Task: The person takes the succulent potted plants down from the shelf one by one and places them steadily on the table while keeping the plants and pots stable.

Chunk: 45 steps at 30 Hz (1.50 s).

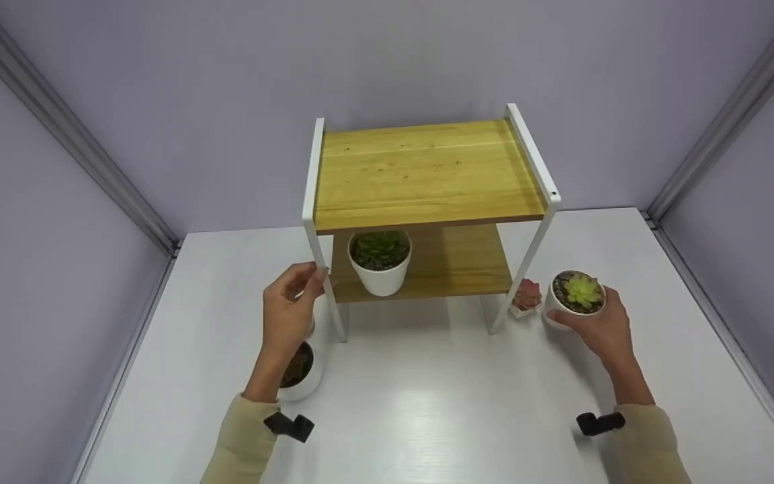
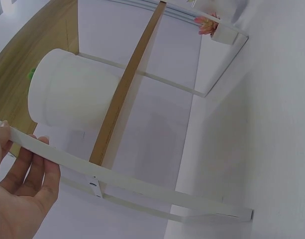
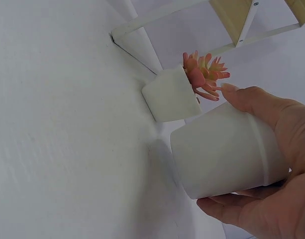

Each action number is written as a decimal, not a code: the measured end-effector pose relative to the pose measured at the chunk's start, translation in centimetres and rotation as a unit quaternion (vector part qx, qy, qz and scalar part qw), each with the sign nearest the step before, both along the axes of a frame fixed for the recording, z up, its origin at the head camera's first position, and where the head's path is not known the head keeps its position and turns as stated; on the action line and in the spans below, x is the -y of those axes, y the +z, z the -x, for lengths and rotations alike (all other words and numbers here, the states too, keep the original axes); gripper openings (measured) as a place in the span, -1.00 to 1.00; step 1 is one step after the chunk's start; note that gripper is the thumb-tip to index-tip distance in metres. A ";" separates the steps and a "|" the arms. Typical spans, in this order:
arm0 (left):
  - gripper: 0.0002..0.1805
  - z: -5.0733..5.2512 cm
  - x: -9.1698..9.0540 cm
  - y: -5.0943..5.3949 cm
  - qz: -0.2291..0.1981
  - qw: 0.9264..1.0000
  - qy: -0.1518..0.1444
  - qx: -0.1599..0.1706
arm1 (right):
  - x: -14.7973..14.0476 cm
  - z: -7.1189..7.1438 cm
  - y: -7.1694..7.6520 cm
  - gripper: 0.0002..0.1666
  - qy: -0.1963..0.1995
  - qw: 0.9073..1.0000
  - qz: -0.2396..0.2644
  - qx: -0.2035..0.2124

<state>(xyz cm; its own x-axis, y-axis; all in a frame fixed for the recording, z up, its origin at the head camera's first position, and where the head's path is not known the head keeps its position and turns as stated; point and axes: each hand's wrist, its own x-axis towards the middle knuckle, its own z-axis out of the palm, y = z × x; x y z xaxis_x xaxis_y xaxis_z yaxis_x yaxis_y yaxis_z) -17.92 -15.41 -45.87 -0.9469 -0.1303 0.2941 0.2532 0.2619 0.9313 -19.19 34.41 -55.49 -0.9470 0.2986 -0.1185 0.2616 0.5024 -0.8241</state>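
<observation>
My left hand point(image 1: 286, 312) pinches the white side post point(image 2: 137, 184) of a two-tier wooden shelf point(image 1: 420, 175), thumb on one side and fingers on the other. On the lower board stands a white pot point(image 1: 381, 277) with a dark green succulent. To the right of the shelf, my right hand point(image 1: 605, 331) grips a white pot point(image 3: 222, 152) holding a light green succulent, its thumb and fingers around the sides. That pot appears slightly tilted and just off the table, above its shadow. Close beside it sits a smaller white pot point(image 3: 169, 97) with a pink-red succulent.
Behind my left wrist, another white potted plant point(image 1: 303, 382) stands on the white table point(image 1: 420, 417), partly hidden. A further pale object shows just above it, mostly covered by the hand. Pale walls point(image 1: 414, 54) with grey metal edging enclose the table at the back and sides.
</observation>
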 end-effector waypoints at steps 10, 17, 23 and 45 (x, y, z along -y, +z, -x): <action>-0.73 -0.2 0.2 -0.1 0.004 1.000 -0.006 -0.010 | 0.0 0.2 -0.3 0.45 0.005 1.000 0.008 0.004; -0.75 -0.3 0.2 0.0 0.004 1.000 -0.003 -0.005 | 0.1 0.3 -0.6 0.47 0.004 1.000 0.012 0.012; -0.77 -0.5 0.2 -0.1 0.004 1.000 0.001 0.006 | -0.1 0.1 -0.7 0.47 0.004 1.000 0.002 0.016; -0.73 -0.5 0.7 -0.3 -0.007 1.000 -0.006 0.003 | 0.3 -0.2 -1.1 0.48 0.016 1.000 0.008 0.011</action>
